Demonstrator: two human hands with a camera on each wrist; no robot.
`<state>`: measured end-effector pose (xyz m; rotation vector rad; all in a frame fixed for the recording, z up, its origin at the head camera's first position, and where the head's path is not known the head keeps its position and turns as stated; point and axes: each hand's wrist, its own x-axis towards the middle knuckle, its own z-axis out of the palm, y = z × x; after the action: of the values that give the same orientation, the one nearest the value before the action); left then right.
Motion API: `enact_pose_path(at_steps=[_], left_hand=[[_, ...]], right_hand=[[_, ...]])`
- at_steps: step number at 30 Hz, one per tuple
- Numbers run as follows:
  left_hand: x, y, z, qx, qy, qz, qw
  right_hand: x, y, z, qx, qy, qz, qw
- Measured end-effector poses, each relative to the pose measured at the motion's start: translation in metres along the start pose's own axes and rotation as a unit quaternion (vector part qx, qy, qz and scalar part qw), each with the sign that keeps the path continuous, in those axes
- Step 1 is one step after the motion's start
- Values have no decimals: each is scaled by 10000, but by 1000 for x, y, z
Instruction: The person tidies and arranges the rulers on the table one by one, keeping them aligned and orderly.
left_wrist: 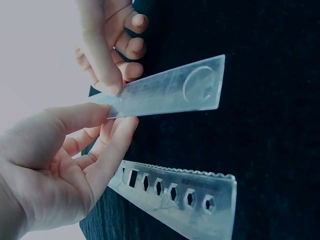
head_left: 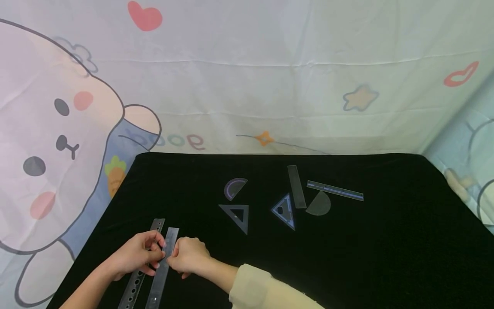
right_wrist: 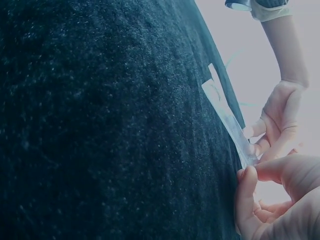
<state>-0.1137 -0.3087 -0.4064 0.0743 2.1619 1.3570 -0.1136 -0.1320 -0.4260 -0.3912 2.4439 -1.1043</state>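
In the head view a clear straight ruler (head_left: 156,285) lies tilted at the front left of the black-covered table, between both hands. My left hand (head_left: 139,256) pinches its left edge with thumb and fingers. From the other side my right hand (head_left: 191,255) pinches the right edge, its other fingers curled in. The left wrist view shows the ruler's far end (left_wrist: 200,85) with a round mark. Left of it lies a clear ruler with a row of holes and a wavy edge (left_wrist: 185,200), partly hidden under my left hand and forearm in the head view.
Farther back on the black cloth (head_left: 386,249) lie a purple-marked protractor (head_left: 229,189), a clear set square (head_left: 243,225), a blue-edged set square (head_left: 289,221), a plain ruler (head_left: 296,186), a blue-striped ruler (head_left: 335,190) and a clear protractor (head_left: 319,205). A printed curtain (head_left: 251,94) hangs behind.
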Motion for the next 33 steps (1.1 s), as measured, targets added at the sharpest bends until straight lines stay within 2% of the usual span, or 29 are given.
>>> enact_pose_path(at_steps=[8, 15, 27, 33], left_hand=[[0, -1, 1, 184, 59, -53, 9998], [-1, -2, 2, 327, 56, -153, 9993], [-2, -6, 5, 625, 362, -442, 9964], [-3, -7, 7, 708, 502, -505, 9949]], right_hand=[[1, 0, 3, -441, 122, -5, 9990], [1, 1, 4, -510, 139, -30, 9986], [1, 4, 6, -602, 351, -246, 9973], [0, 3, 6, -572, 411, -181, 9974]])
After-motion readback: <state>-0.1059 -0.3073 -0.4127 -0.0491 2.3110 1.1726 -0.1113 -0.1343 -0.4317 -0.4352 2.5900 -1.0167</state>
